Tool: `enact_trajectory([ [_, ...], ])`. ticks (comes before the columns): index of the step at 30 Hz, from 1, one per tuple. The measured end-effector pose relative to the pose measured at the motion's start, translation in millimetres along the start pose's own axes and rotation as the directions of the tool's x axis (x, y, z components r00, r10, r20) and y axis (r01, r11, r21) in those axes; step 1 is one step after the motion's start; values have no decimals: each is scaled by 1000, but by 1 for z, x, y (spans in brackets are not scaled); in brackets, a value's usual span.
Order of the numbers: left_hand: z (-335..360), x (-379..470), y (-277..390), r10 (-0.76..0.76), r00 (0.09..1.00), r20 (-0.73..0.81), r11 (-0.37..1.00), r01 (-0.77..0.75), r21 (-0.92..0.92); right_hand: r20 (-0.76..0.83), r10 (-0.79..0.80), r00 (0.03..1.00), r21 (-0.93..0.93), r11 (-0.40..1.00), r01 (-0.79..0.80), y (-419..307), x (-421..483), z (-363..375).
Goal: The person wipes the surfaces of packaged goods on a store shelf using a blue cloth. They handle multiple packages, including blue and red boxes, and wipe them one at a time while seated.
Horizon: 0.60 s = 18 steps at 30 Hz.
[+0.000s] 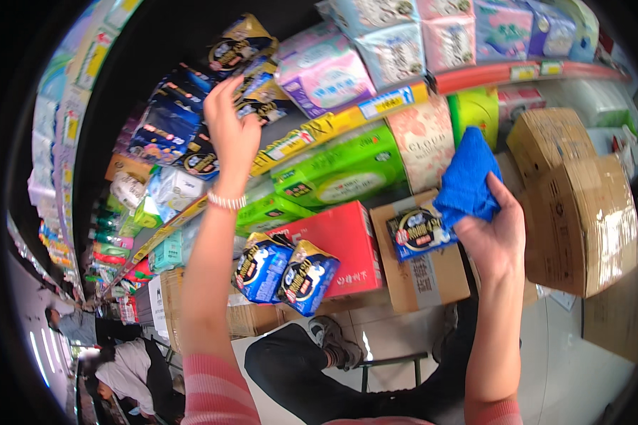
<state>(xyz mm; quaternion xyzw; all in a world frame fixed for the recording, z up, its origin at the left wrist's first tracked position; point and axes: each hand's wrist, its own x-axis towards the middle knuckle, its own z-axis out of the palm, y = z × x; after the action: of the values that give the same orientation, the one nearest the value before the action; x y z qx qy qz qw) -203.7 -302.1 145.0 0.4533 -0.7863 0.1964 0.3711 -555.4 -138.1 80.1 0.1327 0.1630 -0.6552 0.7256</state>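
Observation:
My left hand [233, 122] reaches up to the shelf and touches or nearly touches one of the blue, gold and black sanitary pad packs [258, 90]; whether its fingers grip the pack cannot be told. Another gold-topped pack [239, 45] lies behind it. My right hand [492, 234] holds a bunched blue cloth [468, 180]. Left of the cloth, a blue and black pack [419, 231] lies on a taped cardboard box [430, 276]. Two more such packs, one [263, 265] beside the other [308, 276], rest at the red box [340, 249].
A yellow shelf edge [340, 119] with price tags runs below the upper packs. Green tissue packs [340, 170] fill the lower shelf. Cardboard boxes [579, 223] are stacked at the right. Two people, one in a white top [127, 374], are at the lower left. A stool leg [418, 372] stands between my legs.

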Motion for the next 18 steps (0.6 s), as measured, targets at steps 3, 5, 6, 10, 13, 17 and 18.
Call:
enact_trajectory([
  [3, 1, -74, 104, -93, 988, 122, 939, 128, -319, 4, -52, 999, 52, 997, 51, -7, -3, 2],
  [5, 19, -117, 144, 53, 898, 436, 901, 145, -409, 13, -61, 998, 41, 997, 61, -8, -2, 0],
  [6, 30, -127, 160, 72, 873, 483, 888, 164, -429, 26, -45, 999, 50, 998, 43, -8, 1, -3],
  [10, 115, -167, 175, 73, 766, 639, 897, 230, -378, 15, -21, 1000, 40, 999, 21, 3, 1, -3],
  [13, 124, -153, 206, -6, 525, 851, 943, 286, -170, -9, 2, 1000, 46, 999, -2, 2, 0, -3],
  [17, 123, -192, 241, 66, 708, 703, 898, 265, -351, 53, 70, 996, 65, 995, -73, -8, -3, -7],
  [18, 115, -197, 248, 53, 639, 768, 869, 349, -350, 82, 72, 994, 49, 996, -76, -11, -1, -10],
])
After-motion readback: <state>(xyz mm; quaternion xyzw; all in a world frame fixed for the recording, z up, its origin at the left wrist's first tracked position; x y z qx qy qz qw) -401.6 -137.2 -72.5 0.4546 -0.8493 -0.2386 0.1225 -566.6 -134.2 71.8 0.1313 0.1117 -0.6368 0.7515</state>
